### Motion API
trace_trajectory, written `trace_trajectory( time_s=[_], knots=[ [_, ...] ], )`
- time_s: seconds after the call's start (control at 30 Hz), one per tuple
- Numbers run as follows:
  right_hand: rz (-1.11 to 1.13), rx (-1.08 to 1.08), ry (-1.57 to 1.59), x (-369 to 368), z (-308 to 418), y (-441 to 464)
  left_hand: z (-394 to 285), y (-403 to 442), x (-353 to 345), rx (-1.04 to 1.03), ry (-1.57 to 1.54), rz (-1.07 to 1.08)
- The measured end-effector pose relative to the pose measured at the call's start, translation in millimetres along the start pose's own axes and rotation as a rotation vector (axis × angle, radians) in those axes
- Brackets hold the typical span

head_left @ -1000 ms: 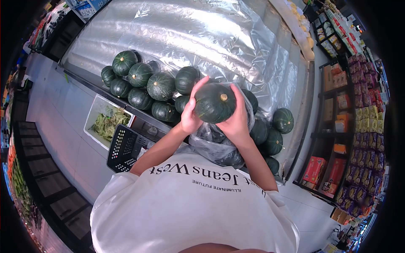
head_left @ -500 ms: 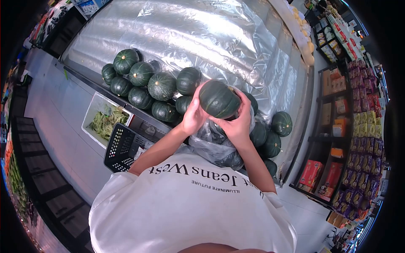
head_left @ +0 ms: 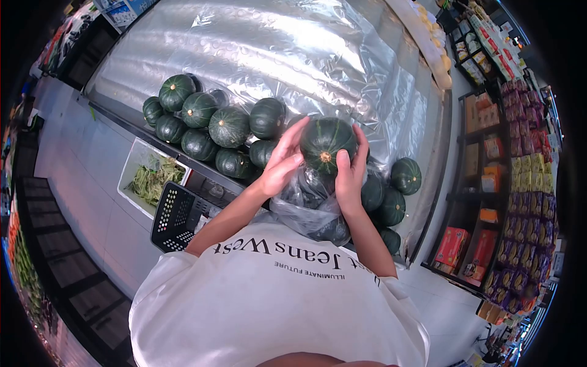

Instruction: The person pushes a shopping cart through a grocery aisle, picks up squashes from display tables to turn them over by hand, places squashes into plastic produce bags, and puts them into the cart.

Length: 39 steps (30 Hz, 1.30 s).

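Note:
Between my two hands is a dark green pumpkin (head_left: 327, 137), its pale stem end turned toward me. My left hand (head_left: 283, 160) cups its left side, with the fingers toward the far edge and the thumb close to the near side. Around the right side curves my right hand (head_left: 351, 174), its thumb beside the stem. Below them, against my shirt, a clear plastic bag (head_left: 302, 211) holds dark green pumpkins, partly hidden by my hands and the held pumpkin. Several more pumpkins (head_left: 229, 127) sit in a cluster to the left, and others (head_left: 391, 208) lie to the right.
Silvery sheeting (head_left: 269, 55) covers the display stand beyond. At its left edge are a white bin (head_left: 131, 183) with leafy scraps and a black perforated basket (head_left: 174, 214). Shelves of packaged goods (head_left: 477, 183) stand on the right.
The pumpkin has turned in my hands, so its stem end now faces me rather than its smooth side. My hands have shifted to its sides, and my right thumb now lies near the stem.

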State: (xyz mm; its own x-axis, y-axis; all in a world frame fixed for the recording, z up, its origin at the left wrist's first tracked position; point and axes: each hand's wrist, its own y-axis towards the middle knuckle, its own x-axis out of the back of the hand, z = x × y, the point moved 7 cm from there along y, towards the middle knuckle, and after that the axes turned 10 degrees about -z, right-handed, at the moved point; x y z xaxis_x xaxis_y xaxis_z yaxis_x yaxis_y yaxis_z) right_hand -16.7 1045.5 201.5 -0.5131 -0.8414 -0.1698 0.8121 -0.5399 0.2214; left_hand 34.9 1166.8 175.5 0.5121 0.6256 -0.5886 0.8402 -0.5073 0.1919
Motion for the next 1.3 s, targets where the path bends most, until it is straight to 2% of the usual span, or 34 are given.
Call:
trace_trajectory(
  time_s=[0.23,0.37,0.57,0.7,0.77,0.83,0.87,0.97,1.0,1.03,1.1,1.2,1.3],
  knots=[
    [-0.026,0.054,-0.095,0.9,0.3,3.3,-0.2,0.1,-3.8,-0.024,0.023,0.002],
    [0.001,-0.09,-0.089,-4.2,5.3,-0.6,-1.5,-0.2,-4.3,-0.036,0.046,-0.013],
    [0.175,-0.069,-0.259,-26.5,21.7,4.9,-17.5,1.0,1.8,0.004,0.077,-0.095],
    [0.318,0.065,-0.211,-55.5,38.0,16.7,-59.8,7.2,8.0,-0.089,0.248,-0.091],
    [0.361,0.075,-0.245,-72.2,36.3,26.6,-76.7,9.4,21.0,-0.037,0.328,-0.153],
    [0.413,0.091,-0.279,-91.5,31.3,38.3,-92.2,15.4,33.9,-0.108,0.357,-0.164],
    [0.44,0.076,-0.284,-103.3,30.5,43.6,-96.7,17.2,45.2,-0.001,0.371,-0.205],
    [0.521,0.167,-0.248,-138.3,12.8,62.0,-111.6,35.0,84.3,-0.088,0.499,-0.293],
    [0.557,0.167,-0.203,-147.5,-7.5,67.8,-118.5,37.1,88.3,-0.061,0.563,-0.347],
    [0.593,0.118,-0.192,-156.7,-12.9,69.4,-119.2,40.8,94.7,-0.04,0.525,-0.365],
    [0.574,0.211,-0.353,-172.1,-21.5,75.7,-117.0,48.0,111.6,-0.002,0.446,-0.408],
    [0.597,0.216,-0.402,-189.0,-19.0,76.8,-122.2,55.9,124.8,-0.125,0.601,-0.482],
    [0.591,0.315,-0.43,-199.4,-43.1,79.5,-120.1,61.4,141.6,-0.231,0.73,-0.504]
  ],
)
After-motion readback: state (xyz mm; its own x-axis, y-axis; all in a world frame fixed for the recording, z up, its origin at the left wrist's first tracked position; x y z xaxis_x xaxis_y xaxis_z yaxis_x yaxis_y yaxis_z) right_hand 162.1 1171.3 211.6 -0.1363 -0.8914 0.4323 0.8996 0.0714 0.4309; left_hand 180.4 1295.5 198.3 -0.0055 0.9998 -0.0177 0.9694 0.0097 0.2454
